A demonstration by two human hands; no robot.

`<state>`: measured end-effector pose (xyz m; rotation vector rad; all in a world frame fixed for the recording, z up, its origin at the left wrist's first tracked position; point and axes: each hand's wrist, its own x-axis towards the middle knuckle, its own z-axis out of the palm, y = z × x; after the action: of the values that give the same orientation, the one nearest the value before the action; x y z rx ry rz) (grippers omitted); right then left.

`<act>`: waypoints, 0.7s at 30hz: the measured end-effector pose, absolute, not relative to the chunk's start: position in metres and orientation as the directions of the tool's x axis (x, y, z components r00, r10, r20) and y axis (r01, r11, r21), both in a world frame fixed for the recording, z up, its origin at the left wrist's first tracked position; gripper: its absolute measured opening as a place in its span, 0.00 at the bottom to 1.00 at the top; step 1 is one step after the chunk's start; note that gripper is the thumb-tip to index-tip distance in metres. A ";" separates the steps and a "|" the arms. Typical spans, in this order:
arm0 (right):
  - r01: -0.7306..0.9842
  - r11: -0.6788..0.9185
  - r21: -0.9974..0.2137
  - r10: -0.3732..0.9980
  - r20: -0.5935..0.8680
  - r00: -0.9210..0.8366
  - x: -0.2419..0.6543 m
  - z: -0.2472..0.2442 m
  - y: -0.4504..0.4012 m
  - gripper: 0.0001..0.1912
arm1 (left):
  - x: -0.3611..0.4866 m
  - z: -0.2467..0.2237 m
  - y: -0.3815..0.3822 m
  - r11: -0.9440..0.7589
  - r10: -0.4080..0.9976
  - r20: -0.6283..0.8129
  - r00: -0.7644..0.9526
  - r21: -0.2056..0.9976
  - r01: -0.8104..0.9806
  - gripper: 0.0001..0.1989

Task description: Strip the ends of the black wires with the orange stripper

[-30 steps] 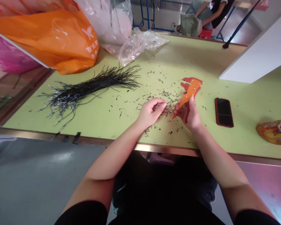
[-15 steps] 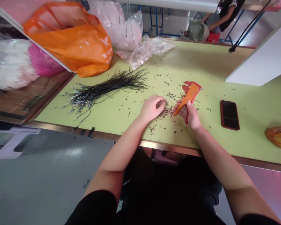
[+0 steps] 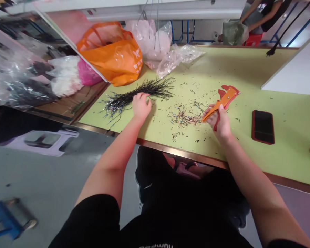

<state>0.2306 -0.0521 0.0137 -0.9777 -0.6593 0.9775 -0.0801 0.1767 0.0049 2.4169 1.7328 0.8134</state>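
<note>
In my right hand (image 3: 222, 122) is an orange and red wire stripper (image 3: 228, 97), its handles in my grip and its jaws pointing up and away. My left hand (image 3: 142, 107) lies at the near side of a bundle of black wires (image 3: 155, 89), with its thumb apart from its curved fingers. Whether the fingertips touch a wire is hard to see. The bundle's left ends carry small blue and silvery tips. Between my hands a heap of short wire and insulation scraps (image 3: 187, 119) is scattered over the green tabletop (image 3: 160, 129).
Behind the bundle stand an orange bag (image 3: 119, 60) and clear plastic bags (image 3: 181, 58). A phone (image 3: 262, 126) lies to the right, near a white panel (image 3: 294, 74). Across the table a seated person's arms hold a grey-green bag (image 3: 235, 32). A lilac stool (image 3: 49, 141) stands at left.
My left hand has moved left from the scrap heap to the wire bundle. My right hand still holds the wire stripper in about the same place. The view has swung left.
</note>
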 end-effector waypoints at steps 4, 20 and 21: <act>-0.366 0.220 -0.905 0.896 0.039 0.441 0.230 0.013 -0.050 0.29 | -0.123 0.008 0.196 -0.192 0.978 0.112 0.175 0.171 0.966 0.24; -0.405 0.174 -0.898 0.876 -0.046 0.479 0.236 0.007 -0.043 0.27 | -0.123 0.037 0.207 -0.198 0.978 0.078 0.196 0.022 0.980 0.20; -0.401 0.173 -0.900 0.880 -0.042 0.473 0.236 0.007 -0.044 0.27 | -0.123 0.041 0.208 -0.161 0.982 0.112 0.154 0.054 0.986 0.20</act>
<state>0.2364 -0.0435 0.0066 -1.0277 -0.5692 0.9812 -0.1226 0.2079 0.0412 2.4095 2.0552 0.1913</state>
